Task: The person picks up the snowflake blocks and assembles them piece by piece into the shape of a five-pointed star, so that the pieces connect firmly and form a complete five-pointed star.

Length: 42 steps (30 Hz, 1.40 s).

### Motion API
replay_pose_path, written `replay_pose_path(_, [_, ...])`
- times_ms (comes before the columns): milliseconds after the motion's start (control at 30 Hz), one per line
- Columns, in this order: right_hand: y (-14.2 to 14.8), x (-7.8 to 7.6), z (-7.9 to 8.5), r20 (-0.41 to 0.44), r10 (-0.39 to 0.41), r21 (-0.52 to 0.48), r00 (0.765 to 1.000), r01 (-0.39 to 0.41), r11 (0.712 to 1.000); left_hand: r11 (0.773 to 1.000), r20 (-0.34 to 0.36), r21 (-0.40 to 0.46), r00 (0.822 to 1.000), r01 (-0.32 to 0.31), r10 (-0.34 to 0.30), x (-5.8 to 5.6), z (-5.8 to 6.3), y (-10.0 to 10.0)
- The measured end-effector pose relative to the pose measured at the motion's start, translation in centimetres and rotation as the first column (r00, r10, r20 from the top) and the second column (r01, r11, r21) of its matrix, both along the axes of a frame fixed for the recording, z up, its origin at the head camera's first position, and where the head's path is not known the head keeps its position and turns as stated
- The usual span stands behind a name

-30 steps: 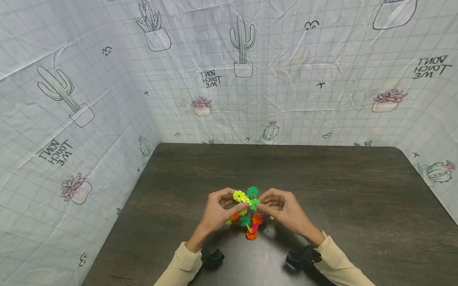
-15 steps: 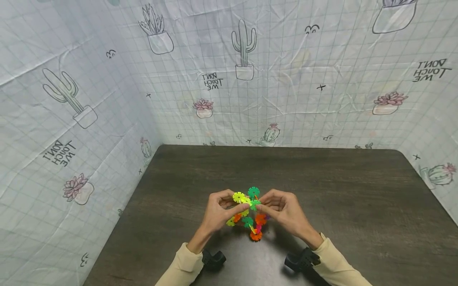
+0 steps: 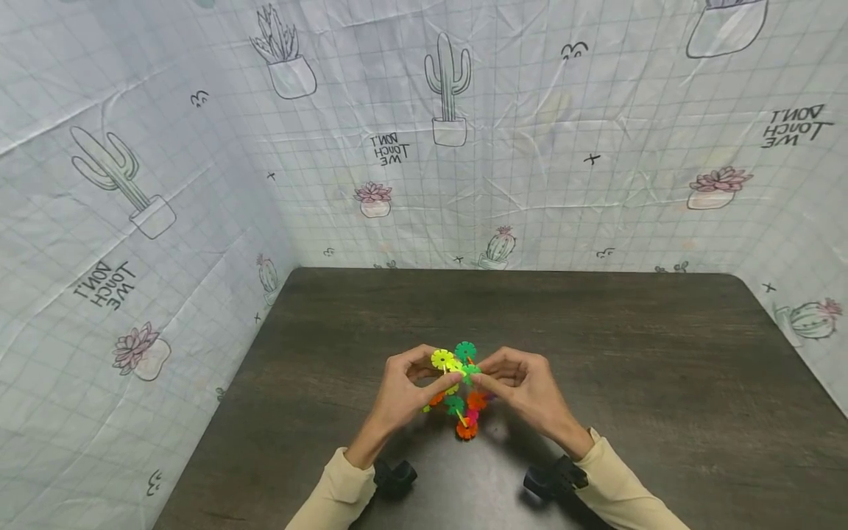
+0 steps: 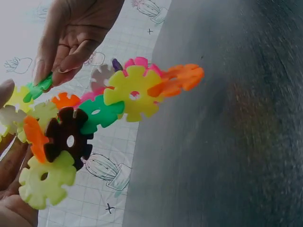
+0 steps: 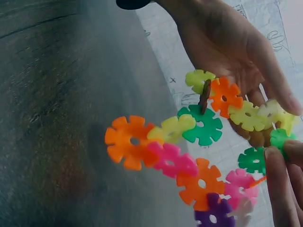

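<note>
Both hands hold up one ring-like chain of interlocking plastic flower discs (image 3: 467, 428) above the table. Yellow, green, orange, pink, purple and dark discs are slotted edge to edge, as the right wrist view shows with an orange disc (image 5: 130, 142) at its near end. My left hand (image 3: 400, 386) pinches pale yellow discs (image 5: 269, 113) between thumb and fingers. My right hand (image 3: 530, 386) pinches a green disc (image 4: 38, 88) beside them, thumb against fingers. These discs touch or nearly touch; whether they are slotted together I cannot tell. Other discs hang below the hands.
The dark wooden table (image 3: 596, 324) spreads around both hands. A white cloth printed with cacti (image 3: 517, 169) encloses it at the back and sides. Black wrist devices (image 3: 394, 480) sit beneath both forearms, close over the tabletop.
The hands keep their pinch and stay nearly in place. The hanging lower discs swing slightly right, then back left and a little up. The head view shifts slightly.
</note>
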State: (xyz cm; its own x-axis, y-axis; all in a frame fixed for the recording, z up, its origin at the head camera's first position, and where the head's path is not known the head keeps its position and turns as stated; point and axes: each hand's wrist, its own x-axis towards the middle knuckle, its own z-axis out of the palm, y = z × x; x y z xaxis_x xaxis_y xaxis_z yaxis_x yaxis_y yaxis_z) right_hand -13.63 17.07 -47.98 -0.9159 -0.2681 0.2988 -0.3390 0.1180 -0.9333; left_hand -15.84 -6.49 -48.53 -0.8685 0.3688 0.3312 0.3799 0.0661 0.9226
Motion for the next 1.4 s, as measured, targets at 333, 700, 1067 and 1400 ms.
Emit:
replay_pose_path(333, [0.4, 0.0, 0.7, -0.04, -0.037, 0.102, 0.999, 0.041, 0.994, 1.0, -0.033, 0.006, 0.999, 0.021, -0.021, 0.1, -0.5, 0.0])
replay_pose_path(700, [0.9, -1.6, 0.4, -0.023, -0.091, 0.139, 0.996, 0.094, 0.986, 0.999, 0.017, 0.005, 0.998, 0.054, -0.054, 0.3, -0.4, -0.2])
replay_pose_path(1067, [0.2, -2.0, -0.2, 0.082, 0.041, 0.215, 0.996, -0.058, 0.975, 0.993, 0.014, -0.002, 0.993, 0.121, -0.121, 0.4, -0.8, 0.1])
replay_pose_path(1400, [0.7, -2.3, -0.2, 0.073, 0.068, 0.175, 0.995, -0.08, 0.981, 0.997, 0.077, 0.054, 0.995, 0.059, -0.063, 0.1, -0.7, -0.1])
